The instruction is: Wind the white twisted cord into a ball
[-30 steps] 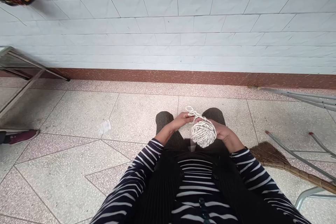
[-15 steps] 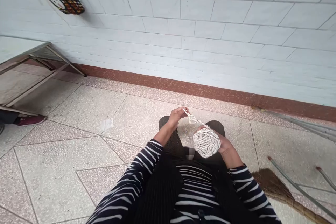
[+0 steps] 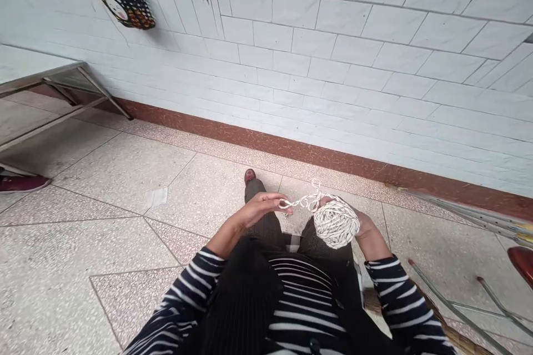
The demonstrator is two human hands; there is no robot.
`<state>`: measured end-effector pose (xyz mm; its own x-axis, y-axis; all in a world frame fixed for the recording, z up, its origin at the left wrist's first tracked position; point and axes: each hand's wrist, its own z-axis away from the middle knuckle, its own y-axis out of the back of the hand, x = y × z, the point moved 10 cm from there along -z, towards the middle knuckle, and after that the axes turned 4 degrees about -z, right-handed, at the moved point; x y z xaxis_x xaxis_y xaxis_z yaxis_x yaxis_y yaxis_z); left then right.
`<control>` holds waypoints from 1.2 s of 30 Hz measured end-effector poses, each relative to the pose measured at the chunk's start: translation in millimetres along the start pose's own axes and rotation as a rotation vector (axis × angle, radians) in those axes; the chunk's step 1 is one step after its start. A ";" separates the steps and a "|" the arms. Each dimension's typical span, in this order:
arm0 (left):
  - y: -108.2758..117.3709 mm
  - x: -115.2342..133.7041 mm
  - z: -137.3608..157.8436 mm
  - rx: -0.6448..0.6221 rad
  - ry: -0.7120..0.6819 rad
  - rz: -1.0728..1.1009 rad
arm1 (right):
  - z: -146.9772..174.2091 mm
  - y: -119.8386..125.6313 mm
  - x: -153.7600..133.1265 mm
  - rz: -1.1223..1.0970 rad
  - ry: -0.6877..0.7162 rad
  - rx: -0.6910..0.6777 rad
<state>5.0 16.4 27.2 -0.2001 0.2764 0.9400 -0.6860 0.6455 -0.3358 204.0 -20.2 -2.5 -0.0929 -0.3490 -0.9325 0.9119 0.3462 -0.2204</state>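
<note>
White wall tiles (image 3: 291, 69) ahead, your left hand (image 3: 259, 209) pinches looped cord (image 3: 310, 199), your right hand (image 3: 365, 225) curls behind the cord ball (image 3: 336, 224), gripping it.

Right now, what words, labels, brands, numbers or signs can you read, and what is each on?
No text can be read.
Patterned bag: any lettering is too small to read.
White scrap: any print is too blurred to read.
Ball of string: no lettering shows.

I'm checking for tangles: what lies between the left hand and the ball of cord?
In the head view, a loose, looped strand of white cord lies between the left hand and the ball of cord.
</note>
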 end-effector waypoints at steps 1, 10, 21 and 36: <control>6.3 0.1 6.9 0.025 -0.003 -0.007 | 1.5 -3.2 -3.3 0.015 -0.020 -0.042; -3.0 23.5 -71.1 0.062 -0.165 -0.315 | -0.1 -86.0 -41.3 -0.080 -0.068 -0.659; -46.7 -33.7 -74.3 -0.549 0.223 -0.437 | -9.9 -76.0 -22.7 -0.187 -0.104 -0.661; 79.9 132.2 -134.4 0.416 -0.333 -1.554 | -48.8 -58.4 -41.7 -0.361 -0.107 -0.620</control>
<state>17.8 200.2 116.6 0.7233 -0.6069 0.3294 -0.4796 -0.0984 0.8720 135.2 16.6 35.3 -0.2766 -0.6070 -0.7450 0.4349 0.6123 -0.6603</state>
